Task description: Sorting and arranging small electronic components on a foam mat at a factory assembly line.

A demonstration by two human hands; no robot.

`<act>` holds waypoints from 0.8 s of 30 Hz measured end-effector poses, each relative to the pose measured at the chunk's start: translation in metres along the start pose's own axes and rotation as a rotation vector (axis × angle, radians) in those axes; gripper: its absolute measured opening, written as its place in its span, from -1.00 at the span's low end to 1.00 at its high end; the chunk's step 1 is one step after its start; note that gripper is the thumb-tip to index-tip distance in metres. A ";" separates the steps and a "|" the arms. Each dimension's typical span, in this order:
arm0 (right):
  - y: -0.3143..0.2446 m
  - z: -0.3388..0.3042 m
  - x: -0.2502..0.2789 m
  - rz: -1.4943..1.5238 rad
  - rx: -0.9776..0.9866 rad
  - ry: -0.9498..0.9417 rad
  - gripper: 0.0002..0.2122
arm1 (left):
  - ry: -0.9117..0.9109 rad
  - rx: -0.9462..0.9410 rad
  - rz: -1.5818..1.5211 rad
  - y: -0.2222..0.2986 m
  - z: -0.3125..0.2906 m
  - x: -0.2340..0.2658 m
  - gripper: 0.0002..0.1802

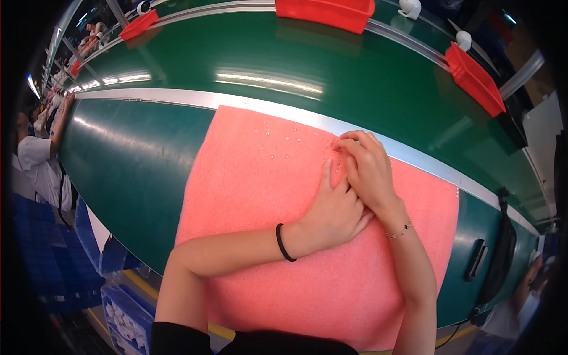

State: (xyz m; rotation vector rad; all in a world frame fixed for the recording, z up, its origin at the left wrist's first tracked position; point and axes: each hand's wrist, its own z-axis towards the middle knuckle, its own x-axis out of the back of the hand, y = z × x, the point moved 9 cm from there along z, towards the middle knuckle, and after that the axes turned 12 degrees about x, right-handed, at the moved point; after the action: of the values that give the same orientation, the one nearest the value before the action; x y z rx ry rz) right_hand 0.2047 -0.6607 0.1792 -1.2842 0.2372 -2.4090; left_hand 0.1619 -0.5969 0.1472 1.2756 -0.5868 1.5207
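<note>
A coral-pink towel-like cloth (pixel 248 189) lies over the green work surface in front of me. Several small shiny pieces (pixel 287 138) are scattered on its upper left part. My left hand (pixel 334 216), with a black band at the wrist, rests flat on the cloth, fingers spread and the index finger stretched forward. Just beyond it, my right hand (pixel 370 168) has bent fingers drawn together low at the cloth's far edge; what they pinch, if anything, is too small to make out. A short row of tiny shiny pieces (pixel 338 163) shows between the two hands.
Past a metal rail (pixel 414 155) runs a green belt (pixel 195 53) with red bins (pixel 325 13) along its far side. A black elongated object (pixel 476 260) lies right of the cloth. Blue bins (pixel 127 319) stand low at left. Another person (pixel 38 163) is at far left.
</note>
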 end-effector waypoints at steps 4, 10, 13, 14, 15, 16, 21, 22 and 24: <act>0.001 -0.001 0.005 0.077 -0.038 0.062 -0.77 | -0.040 0.016 -0.006 -0.002 0.000 -0.002 -0.43; 0.005 -0.002 0.007 0.081 -0.059 0.094 -0.77 | -0.037 0.010 -0.011 -0.002 0.000 -0.002 -0.42; 0.004 -0.002 0.006 0.076 -0.050 0.082 -0.77 | -0.028 0.006 -0.012 -0.002 0.000 -0.002 -0.42; 0.004 -0.002 0.005 0.079 -0.048 0.083 -0.78 | -0.031 0.006 -0.006 -0.002 0.000 -0.002 -0.42; 0.004 -0.002 0.005 0.081 -0.045 0.084 -0.79 | -0.031 0.006 -0.006 -0.002 0.000 -0.002 -0.42; 0.004 -0.002 0.005 0.080 -0.045 0.085 -0.79 | -0.029 0.009 -0.017 -0.002 0.000 -0.001 -0.42; -0.007 0.000 0.008 0.065 0.042 0.106 -0.83 | -0.073 0.008 0.003 -0.001 0.000 -0.004 -0.44; -0.007 0.000 0.007 0.066 0.042 0.106 -0.83 | -0.042 0.007 -0.007 -0.001 0.000 -0.002 -0.44; -0.004 0.000 0.007 0.028 0.038 0.112 -0.87 | -0.010 0.007 -0.017 -0.001 0.000 0.000 -0.44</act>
State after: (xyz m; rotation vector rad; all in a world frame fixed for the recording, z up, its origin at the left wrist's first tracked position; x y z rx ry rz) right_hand 0.1999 -0.6595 0.1855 -1.1239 0.2384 -2.4530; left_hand 0.1632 -0.5963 0.1469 1.2915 -0.5765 1.5042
